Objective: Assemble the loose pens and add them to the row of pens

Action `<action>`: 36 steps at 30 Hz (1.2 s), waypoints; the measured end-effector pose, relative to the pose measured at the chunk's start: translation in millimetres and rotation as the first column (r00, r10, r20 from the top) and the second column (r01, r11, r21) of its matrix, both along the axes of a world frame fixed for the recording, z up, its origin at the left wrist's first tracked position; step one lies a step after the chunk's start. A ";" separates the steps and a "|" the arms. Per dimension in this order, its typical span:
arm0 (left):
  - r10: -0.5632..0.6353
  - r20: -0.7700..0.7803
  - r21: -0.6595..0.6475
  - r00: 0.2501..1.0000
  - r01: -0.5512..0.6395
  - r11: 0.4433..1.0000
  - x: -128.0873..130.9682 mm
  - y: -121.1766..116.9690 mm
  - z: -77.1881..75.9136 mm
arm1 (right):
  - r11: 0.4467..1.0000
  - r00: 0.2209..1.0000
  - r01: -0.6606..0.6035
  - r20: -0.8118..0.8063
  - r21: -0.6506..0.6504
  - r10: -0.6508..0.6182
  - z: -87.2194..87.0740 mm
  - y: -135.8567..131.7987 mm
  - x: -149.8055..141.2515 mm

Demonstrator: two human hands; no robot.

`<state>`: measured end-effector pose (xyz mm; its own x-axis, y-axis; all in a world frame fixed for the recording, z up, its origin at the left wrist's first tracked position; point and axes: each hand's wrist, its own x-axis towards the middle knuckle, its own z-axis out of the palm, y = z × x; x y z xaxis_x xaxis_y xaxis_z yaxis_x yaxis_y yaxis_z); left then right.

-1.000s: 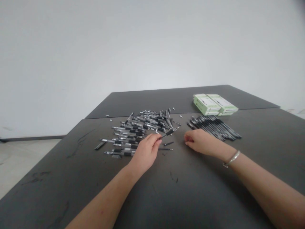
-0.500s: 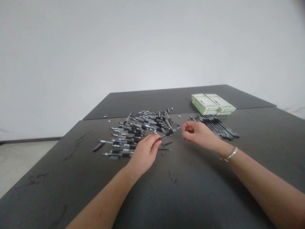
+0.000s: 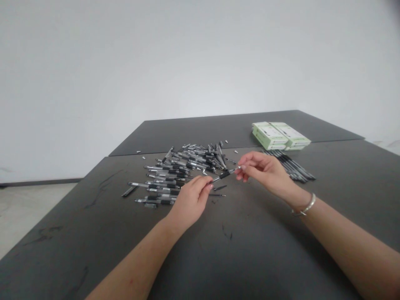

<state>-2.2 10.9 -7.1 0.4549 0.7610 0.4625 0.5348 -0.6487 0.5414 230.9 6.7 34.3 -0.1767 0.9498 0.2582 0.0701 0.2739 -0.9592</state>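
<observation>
Slim pen (image 3: pixel 225 174), black-gripped, clear-barrelled; left hand (image 3: pixel 192 198) holds rear, right hand (image 3: pixel 265 171) pinches front.

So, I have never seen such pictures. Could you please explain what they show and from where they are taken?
You see no machine, only a person's bare hands: the left hand and the right hand. The camera, worn on the head, looks forward and down. The left hand holds a pen with a dark grip; the right hand pinches its tip end. On the table lie a loose heap of pens, a neater row of pens partly behind the right hand, and green-and-white boxes beyond that row.
</observation>
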 end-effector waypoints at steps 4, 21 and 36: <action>-0.002 -0.006 0.001 1.000 0.002 1.000 0.1 -0.5 1.2 | 1.000 1.000 0.012 0.016 0.021 -0.012 -0.1 0.2 1.0; -0.010 -0.007 0.014 1.000 0.010 1.000 0.6 -0.8 1.0 | 1.000 0.986 -0.030 0.166 0.002 0.029 -4.0 -4.1 -4.8; -0.029 0.031 0.039 0.999 0.028 0.999 -0.1 -2.0 2.6 | 0.991 0.837 -0.029 0.545 0.132 -0.048 -2.3 -5.0 -0.3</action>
<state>-2.3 8.9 -4.5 0.4608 0.7295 0.5054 0.4994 -0.6839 0.5319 230.7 1.7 32.0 -0.3162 0.9171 0.2427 0.5752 0.3888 -0.7197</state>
